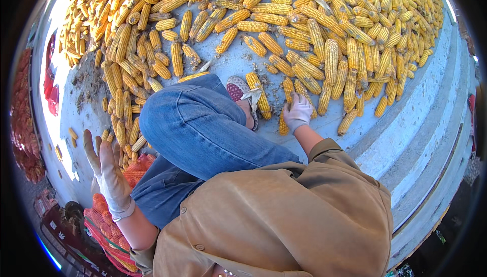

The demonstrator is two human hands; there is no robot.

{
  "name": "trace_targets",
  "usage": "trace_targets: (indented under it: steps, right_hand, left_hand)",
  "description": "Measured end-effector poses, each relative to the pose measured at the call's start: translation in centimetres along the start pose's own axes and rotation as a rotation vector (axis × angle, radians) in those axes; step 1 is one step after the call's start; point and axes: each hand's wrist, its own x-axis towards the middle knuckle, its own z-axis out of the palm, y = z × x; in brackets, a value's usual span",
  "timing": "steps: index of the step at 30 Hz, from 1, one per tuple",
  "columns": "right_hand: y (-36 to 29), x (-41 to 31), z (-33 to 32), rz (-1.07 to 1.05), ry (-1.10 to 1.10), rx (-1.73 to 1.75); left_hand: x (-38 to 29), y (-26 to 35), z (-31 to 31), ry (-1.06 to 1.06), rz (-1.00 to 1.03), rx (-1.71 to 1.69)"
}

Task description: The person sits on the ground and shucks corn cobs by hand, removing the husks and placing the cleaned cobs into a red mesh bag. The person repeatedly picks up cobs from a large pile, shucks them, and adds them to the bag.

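My right hand [297, 113], in a pale work glove, is closed around a yellow ear of corn [288, 87] low over the concrete floor. Part of that ear is hidden under the fingers. Beside it, a single ear with dry husk [258, 96] lies against my patterned shoe [236, 87]. My left hand [110, 172], in a soiled white glove, is raised at the left with its fingers spread and holds nothing. Below it sits a red mesh sack [108, 223] filled with corn, partly behind my arm.
A large heap of husked corn ears [266, 9] curves around in front of me. Pale concrete steps [414, 125] descend on the right. More red mesh sacks [24, 125] stand at far left, above a dark red wheeled vehicle [64, 235]. Loose kernels and debris [89, 83] litter the floor.
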Motion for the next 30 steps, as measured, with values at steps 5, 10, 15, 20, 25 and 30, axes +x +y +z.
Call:
trace_targets:
  steps: [5,10,15,20,25,30]
  right_hand:
    - [-9.0,1.8,0.4,0.131,-0.574,-0.029]
    - [-8.9,6.2,-1.3,0.228,-0.501,0.15]
    - [-7.7,15.2,-1.1,0.314,-0.512,1.383]
    - [-18.2,19.3,-19.8,-0.255,-0.707,1.231]
    - [-33.3,12.5,-32.0,-0.974,-0.9,0.495]
    - [-41.7,4.6,-33.3,-1.417,-0.637,-0.074]
  left_hand:
    - [0.2,-0.2,1.2,0.068,-0.152,0.057]
    - [-1.0,-0.4,0.6,0.119,-0.155,0.08]
    - [-0.2,-0.8,-1.4,0.098,-0.114,-0.048]
    - [1.1,-0.6,0.4,0.092,0.116,0.158]
    - [2.9,-0.1,0.0,0.232,0.638,0.945]
    - [2.9,-1.8,-3.7,0.084,0.209,1.074]
